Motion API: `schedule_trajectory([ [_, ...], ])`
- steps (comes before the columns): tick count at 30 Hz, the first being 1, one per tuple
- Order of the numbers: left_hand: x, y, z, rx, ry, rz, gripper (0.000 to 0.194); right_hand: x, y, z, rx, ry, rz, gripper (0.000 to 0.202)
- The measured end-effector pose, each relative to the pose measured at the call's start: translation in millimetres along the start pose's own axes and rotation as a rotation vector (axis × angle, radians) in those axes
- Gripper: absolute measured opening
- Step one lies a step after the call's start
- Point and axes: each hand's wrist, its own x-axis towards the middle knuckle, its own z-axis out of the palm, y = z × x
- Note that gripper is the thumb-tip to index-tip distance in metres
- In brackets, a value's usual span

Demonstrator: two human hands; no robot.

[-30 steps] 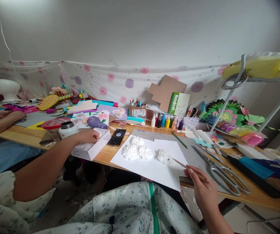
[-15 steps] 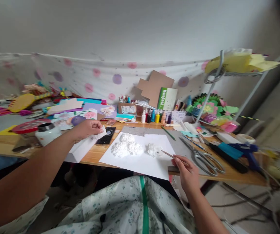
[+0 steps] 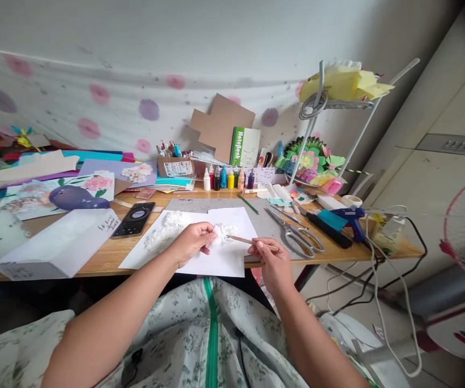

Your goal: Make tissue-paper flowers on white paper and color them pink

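Left hand (image 3: 192,243) has moved from the white box (image 3: 64,237) to the small white clump (image 3: 226,233), pinching white material (image 3: 217,235) at its edge; the right hand (image 3: 275,263) pinches a wooden stick (image 3: 243,240), its tip at the clump, over the paper sheet (image 3: 238,215) on the worktop (image 3: 106,256). Farther back, bottles (image 3: 231,181) stand before a notebook (image 3: 249,148).

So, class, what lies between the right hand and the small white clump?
Head view: a thin stick, held by the right hand, points at the clump.
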Motion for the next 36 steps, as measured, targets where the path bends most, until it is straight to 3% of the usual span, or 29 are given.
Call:
schedule_trajectory([
  [13,0.3,-9.1,4.9,-0.150,-0.018,-0.050,0.032,2.9,-9.7,7.5,0.149,-0.025,0.119,0.024],
  [20,-6.1,-6.7,7.6,-0.205,0.083,0.036,0.033,1.9,-13.0,14.3,0.151,-0.036,0.195,0.022],
  [27,-15.4,-7.0,8.5,-0.218,0.188,0.096,0.028,-0.4,-9.9,41.3,0.230,-0.046,0.254,0.023],
  [36,-29.7,1.2,-1.1,-0.520,0.328,0.094,0.031,-2.2,-1.2,73.0,0.241,-0.118,0.285,0.026],
])
